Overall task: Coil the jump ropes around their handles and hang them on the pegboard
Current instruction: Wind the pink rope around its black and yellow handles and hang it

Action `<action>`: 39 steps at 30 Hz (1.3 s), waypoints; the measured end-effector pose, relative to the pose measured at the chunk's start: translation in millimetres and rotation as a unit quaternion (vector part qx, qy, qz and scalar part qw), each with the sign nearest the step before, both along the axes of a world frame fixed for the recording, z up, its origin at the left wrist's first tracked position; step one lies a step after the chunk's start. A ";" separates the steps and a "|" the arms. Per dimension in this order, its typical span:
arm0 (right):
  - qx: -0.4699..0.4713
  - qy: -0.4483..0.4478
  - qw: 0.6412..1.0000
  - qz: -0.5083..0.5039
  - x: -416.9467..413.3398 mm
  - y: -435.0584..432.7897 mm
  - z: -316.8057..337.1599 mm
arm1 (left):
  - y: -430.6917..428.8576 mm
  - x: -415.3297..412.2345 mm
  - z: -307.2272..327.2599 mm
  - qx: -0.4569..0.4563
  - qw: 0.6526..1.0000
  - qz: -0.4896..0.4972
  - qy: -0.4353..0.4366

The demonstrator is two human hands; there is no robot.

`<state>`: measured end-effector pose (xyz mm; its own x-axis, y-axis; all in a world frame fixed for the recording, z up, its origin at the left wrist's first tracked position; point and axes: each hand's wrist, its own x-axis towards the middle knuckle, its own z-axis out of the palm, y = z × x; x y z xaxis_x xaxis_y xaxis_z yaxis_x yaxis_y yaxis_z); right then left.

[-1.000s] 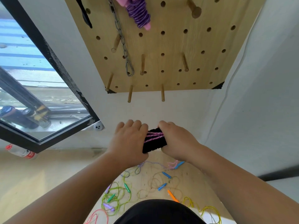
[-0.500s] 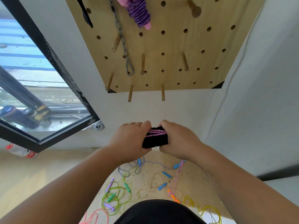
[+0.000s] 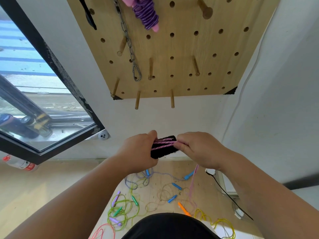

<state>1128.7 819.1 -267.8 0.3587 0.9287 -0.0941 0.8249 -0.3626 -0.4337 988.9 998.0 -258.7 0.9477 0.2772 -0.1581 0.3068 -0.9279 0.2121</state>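
At the frame's centre, below the pegboard (image 3: 181, 49), the left hand (image 3: 138, 150) clamps the black handles (image 3: 163, 151) while the right hand (image 3: 198, 149) pinches the pink rope (image 3: 164, 143) across them. Each turn is best pulled taut and laid close, with the tail lifted clear of the loose ropes (image 3: 124, 207) below.

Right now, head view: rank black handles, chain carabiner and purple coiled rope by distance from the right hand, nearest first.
1. black handles: against the fingertips of the right hand, which pinches the pink rope wound on them.
2. carabiner: up and left, at the chain end, low on the pegboard.
3. purple coiled rope: hanging near the pegboard's top, farthest.
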 end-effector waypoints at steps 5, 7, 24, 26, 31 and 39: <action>0.002 0.022 0.999 -0.031 -1.5 -17.8 -7.0 | 4.7 -3.8 3.5 -0.089 0.995 0.038 -0.019; -0.003 0.011 1.000 -0.024 -1.0 -21.8 -8.9 | 3.0 -6.4 6.1 -0.107 0.993 0.039 -0.029; -0.042 -0.170 0.970 0.168 15.5 1.4 3.9 | -15.9 -26.4 32.5 -0.072 0.993 -0.068 -0.058; -0.069 -0.211 0.955 0.197 20.5 6.5 2.7 | -18.4 -30.0 31.8 -0.030 0.988 -0.148 -0.044; -0.090 -0.231 0.943 0.220 38.2 22.4 20.9 | -14.8 -25.7 25.9 0.091 0.969 -0.229 0.016; -0.080 0.003 0.991 0.111 2.4 20.8 39.5 | 10.2 -16.1 2.0 0.112 0.976 -0.169 0.080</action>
<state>1131.1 839.9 -228.3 0.1470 0.9574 -0.2484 0.8895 -0.2378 -0.3901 972.8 1008.3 -256.7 0.9590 -0.0026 -0.2834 -0.0126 -0.9994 -0.0334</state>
